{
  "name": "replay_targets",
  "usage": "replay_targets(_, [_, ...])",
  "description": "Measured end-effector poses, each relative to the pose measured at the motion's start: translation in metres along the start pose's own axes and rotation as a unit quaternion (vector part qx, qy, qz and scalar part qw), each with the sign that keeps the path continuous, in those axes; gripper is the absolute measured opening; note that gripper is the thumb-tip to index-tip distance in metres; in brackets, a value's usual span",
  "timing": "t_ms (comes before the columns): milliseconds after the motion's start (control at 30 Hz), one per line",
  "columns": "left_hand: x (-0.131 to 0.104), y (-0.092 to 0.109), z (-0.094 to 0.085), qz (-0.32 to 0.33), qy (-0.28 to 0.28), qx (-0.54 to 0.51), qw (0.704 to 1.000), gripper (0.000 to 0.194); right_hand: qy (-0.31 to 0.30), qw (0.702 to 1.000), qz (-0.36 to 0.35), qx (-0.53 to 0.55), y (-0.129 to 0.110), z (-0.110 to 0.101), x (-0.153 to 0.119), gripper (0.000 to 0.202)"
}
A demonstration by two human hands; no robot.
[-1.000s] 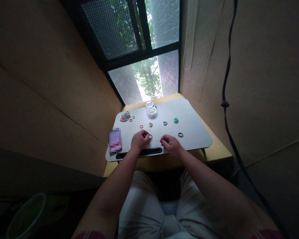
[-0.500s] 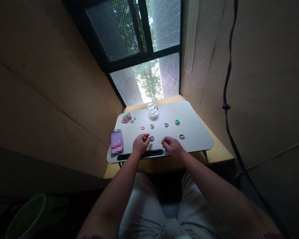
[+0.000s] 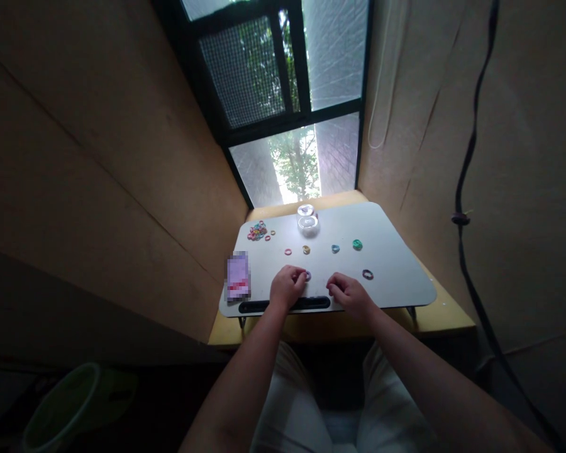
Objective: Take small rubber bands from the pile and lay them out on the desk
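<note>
Near the front of a white lap table [image 3: 396, 277], my left hand [image 3: 287, 286] is closed, its fingertips at a small purple hair tie [image 3: 308, 275] that lies partly hidden by them. To its right, my right hand [image 3: 351, 292] rests with curled fingers; whether anything is inside them is hidden. Beyond my hands lie small hair ties in a loose row: a pink one [image 3: 288, 251], yellow ones [image 3: 306, 250], blue ones [image 3: 335, 249] and a green bunch [image 3: 357, 245]. A dark hair tie [image 3: 368, 274] lies right of my right hand. A mixed-colour pile [image 3: 257, 231] sits at the back left.
A clear round container [image 3: 307, 223] stands at the table's back edge. A blurred purple-and-white item [image 3: 238, 277] lies at the left edge. A black slot [image 3: 255, 306] runs along the front. Walls flank both sides, and a black cable [image 3: 462, 170] hangs at right.
The view has shifted, so everything sits further right and lower. The left hand's fingertips have closed in against the purple hair tie. My right hand stays curled in nearly the same place.
</note>
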State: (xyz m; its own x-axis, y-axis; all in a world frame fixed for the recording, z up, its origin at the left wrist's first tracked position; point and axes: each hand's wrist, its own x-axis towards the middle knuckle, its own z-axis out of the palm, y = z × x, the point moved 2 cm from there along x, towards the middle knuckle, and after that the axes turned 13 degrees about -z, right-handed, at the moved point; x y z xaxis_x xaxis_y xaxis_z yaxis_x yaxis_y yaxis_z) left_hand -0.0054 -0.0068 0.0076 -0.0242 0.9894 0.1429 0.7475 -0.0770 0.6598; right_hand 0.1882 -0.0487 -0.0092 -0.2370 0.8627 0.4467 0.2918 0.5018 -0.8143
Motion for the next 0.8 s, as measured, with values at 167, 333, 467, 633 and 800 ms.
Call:
replay_targets(167, [0.002,-0.010,-0.003,-0.030,0.005,-0.067,0.997,0.020,-0.003,1.000,-0.015,-0.020,-0.003,-0.001,0.000,0.014])
replay_targets(333, [0.016,-0.024,-0.011,-0.097,-0.052,-0.137,0.984,0.024,-0.015,0.998,-0.034,-0.041,-0.002,0.000,0.001,0.014])
replay_targets(467, [0.040,-0.029,-0.033,-0.105,-0.070,-0.067,0.990,0.027,-0.023,0.998,-0.031,-0.053,-0.004,0.000,0.001,0.013])
replay_targets(633, [0.091,-0.045,-0.072,-0.027,-0.006,0.152,0.988,0.029,-0.040,0.998,-0.026,-0.050,-0.007,-0.001,0.001,0.015])
replay_targets(800, [0.137,-0.066,-0.096,0.048,0.006,0.273,0.961,0.026,-0.048,0.998,-0.020,-0.042,-0.008,-0.002,0.002,0.013])
